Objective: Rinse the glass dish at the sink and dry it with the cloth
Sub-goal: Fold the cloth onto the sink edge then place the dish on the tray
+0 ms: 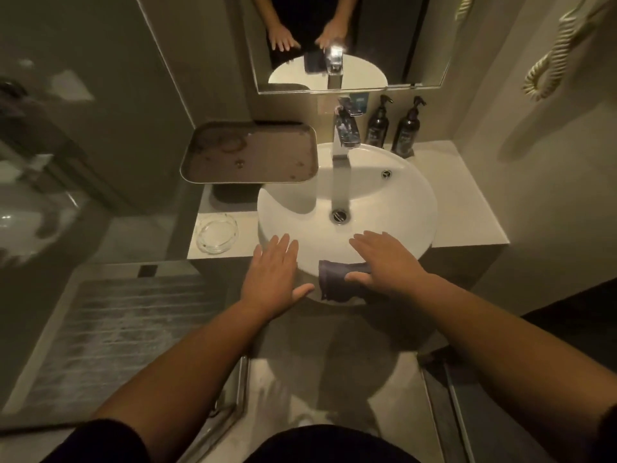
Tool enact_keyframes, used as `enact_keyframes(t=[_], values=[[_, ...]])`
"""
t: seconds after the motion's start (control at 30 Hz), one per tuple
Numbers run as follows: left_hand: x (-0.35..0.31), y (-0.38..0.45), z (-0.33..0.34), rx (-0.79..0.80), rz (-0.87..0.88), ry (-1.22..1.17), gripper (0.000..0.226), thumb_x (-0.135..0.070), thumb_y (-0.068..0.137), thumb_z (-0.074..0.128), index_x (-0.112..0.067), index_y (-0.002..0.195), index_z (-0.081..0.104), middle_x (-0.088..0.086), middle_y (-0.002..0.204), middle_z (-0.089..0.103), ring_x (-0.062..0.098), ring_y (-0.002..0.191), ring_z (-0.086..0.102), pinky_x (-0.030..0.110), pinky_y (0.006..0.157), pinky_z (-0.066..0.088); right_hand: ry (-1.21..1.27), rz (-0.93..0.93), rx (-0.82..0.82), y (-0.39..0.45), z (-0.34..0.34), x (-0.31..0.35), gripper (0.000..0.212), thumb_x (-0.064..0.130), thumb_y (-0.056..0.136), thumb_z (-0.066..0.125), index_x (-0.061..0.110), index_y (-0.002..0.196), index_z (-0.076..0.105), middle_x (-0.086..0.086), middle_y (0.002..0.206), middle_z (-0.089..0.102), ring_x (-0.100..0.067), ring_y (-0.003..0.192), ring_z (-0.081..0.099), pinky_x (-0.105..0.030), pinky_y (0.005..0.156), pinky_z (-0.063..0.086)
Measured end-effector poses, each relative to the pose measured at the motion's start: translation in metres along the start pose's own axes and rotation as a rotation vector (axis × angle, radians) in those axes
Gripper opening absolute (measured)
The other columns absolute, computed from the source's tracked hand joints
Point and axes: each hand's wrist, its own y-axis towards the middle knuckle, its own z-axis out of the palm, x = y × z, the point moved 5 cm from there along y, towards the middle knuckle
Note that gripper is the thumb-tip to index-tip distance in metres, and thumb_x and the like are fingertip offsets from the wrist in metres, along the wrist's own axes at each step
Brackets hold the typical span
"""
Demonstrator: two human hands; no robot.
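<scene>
On the counter [467, 182], bottle labels unreadable, glass dish [217, 232] sits untouched; both hands [272, 274] spread open, right [384, 262] above the cloth [334, 282].

Hands [327, 272] spread; right perhaps touching cloth [337, 280].

One head-worn view — looking steeply down, close over the sink [417, 208] and counter [467, 208].
</scene>
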Motion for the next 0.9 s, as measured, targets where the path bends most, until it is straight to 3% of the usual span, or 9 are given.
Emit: enact_keyframes(t=[0.3,0.73,0.9], values=[[0.032,0.0,-0.015,-0.068,-0.098,-0.04,0.094,-0.075,0.082,0.042,-0.019,0.153,0.014,0.005,0.162,0.017,0.028,0.149,0.014,0.051,0.12,0.015,-0.022,-0.076,-0.096,0.034,-0.018,0.043,0.073,0.058,0.087,0.059,0.01,0.139,0.045,-0.011,0.14,0.051,-0.03,0.124,0.048,-0.043,0.105,0.038],[0.098,0.002,-0.005,-0.038,-0.324,-0.023,0.095,-0.074,0.084,0.04,-0.016,0.153,0.012,0.006,0.162,0.014,0.026,0.15,0.01,0.047,0.121,0.013,0.007,-0.222,-0.056,0.115,-0.019,0.081,0.081,0.061,0.087,0.059,0.018,0.15,0.032,-0.004,0.157,0.035,-0.028,0.14,0.037,-0.041,0.115,0.029],[0.132,0.0,0.001,-0.051,-0.472,-0.083,0.092,-0.067,0.085,0.048,-0.013,0.153,0.016,0.007,0.16,0.02,0.025,0.148,0.014,0.044,0.121,0.014,0.018,-0.376,0.003,0.164,-0.017,0.1,0.084,0.063,0.086,0.057,0.019,0.152,0.029,-0.004,0.159,0.031,-0.026,0.143,0.032,-0.04,0.116,0.027]])
